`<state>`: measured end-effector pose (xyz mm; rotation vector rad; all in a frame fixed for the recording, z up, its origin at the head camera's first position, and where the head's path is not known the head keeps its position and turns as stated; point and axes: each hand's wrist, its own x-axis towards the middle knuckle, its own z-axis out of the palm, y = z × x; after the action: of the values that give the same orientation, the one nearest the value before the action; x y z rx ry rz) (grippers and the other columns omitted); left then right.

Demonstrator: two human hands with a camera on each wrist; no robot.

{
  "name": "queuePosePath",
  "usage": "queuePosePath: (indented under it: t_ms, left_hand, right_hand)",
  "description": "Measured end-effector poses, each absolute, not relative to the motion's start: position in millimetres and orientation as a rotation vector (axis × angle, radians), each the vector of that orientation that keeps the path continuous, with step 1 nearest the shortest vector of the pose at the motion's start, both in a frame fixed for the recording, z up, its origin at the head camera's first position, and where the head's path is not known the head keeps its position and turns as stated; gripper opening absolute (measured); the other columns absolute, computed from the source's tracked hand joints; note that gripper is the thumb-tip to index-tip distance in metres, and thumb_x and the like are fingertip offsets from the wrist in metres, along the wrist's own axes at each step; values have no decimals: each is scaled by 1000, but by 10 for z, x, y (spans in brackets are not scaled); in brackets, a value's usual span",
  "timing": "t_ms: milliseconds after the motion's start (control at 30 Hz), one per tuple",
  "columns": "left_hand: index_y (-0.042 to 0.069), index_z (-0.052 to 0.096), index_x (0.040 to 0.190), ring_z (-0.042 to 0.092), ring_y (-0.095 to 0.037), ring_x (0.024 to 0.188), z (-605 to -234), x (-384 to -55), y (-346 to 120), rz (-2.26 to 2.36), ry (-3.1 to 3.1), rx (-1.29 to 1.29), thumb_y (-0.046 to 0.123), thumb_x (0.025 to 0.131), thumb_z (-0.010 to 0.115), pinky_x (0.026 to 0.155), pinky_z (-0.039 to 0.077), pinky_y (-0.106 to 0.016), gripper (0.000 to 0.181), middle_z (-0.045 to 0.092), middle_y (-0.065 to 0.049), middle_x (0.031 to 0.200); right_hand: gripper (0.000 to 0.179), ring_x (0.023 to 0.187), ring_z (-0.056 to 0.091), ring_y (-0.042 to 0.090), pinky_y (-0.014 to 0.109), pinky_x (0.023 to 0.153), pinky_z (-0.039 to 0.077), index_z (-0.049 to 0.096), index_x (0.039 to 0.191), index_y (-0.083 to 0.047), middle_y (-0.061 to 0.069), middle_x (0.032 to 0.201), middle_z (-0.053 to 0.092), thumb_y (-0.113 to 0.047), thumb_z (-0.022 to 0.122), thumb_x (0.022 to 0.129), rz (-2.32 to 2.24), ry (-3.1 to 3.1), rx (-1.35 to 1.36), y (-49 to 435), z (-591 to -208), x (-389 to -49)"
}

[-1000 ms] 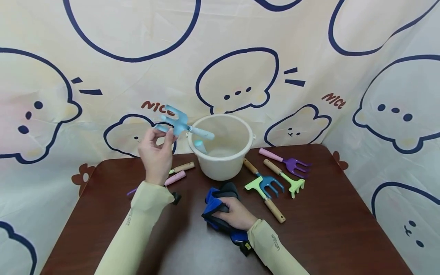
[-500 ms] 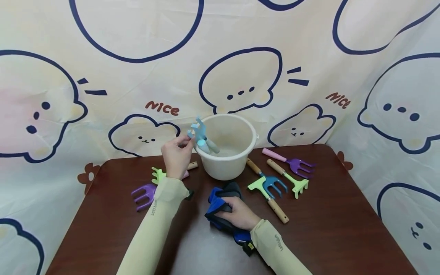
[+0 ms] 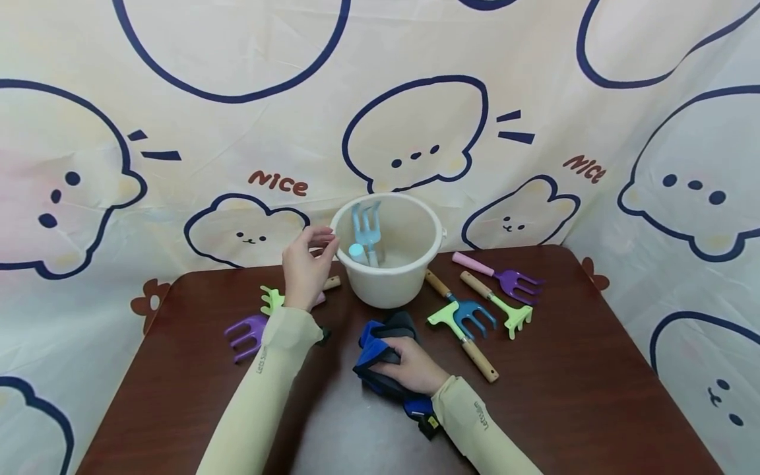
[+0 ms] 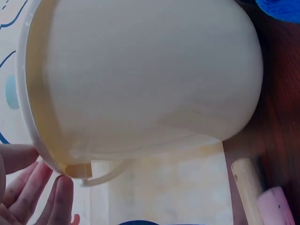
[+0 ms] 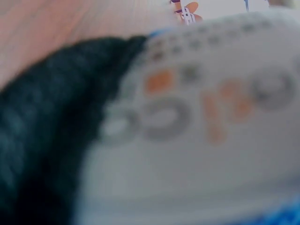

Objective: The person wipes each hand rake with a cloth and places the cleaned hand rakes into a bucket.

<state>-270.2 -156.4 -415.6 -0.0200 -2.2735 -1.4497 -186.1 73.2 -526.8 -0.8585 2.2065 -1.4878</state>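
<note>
Cream plastic forms the bucket (image 3: 386, 290) at the back of the table (image 3: 570, 396); inside it, a light-blue fork (image 3: 367, 231) leans tines up, beside a pale handle (image 3: 357, 253) with a turquoise end. The left hand (image 3: 306, 265) is at the bucket's left rim, its fingers loosely bent, thumb and fingertips a little apart — whether they touch the rim, I cannot tell. Nearer the front, the right hand (image 3: 415, 371) grips a blue-and-black fabric bundle (image 3: 373, 351), fingers curled into its folds — the right wrist view shows a blurred white label (image 5: 187, 159) close up. Right of the bucket lie a dark-blue fork (image 3: 473, 315), a green scraper (image 3: 444, 316), a green rake (image 3: 518, 318) and a purple fork (image 3: 515, 284).
</note>
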Motion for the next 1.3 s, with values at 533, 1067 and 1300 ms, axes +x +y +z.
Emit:
queuePosePath:
  t_ms: [533,1067,1300]
  left_hand:
    - [13,58,141,63,-32,126,-4462,-2188,-1982,-1404,-2514,-147,23,102,67,103,53,-52,41,65,-9,138]
    - [11,70,124,70,-22,105,-4967,-1655,-2751,-1121,-2561,-17,10,97,73,92,58,-38,28,73,-9,116]
    - [8,63,137,63,-41,117,-4969,-1764,-2708,-1055,-2707,-10,11,98,72,101,50,-62,40,66,-20,130]
  right_hand:
    - [13,109,65,7,28,106,47,74,112,-23,-11,108,74,-23,72,99,-1489,2197,-867,728,-5231,-1889]
    - [8,102,66,6,28,100,50,73,107,-22,-9,102,74,-23,72,99,-1445,2270,-887,732,-5203,-1860]
    - [7,102,66,5,28,101,49,73,106,-26,-13,102,73,-25,73,99,-1432,2237,-873,713,-5240,-1850]
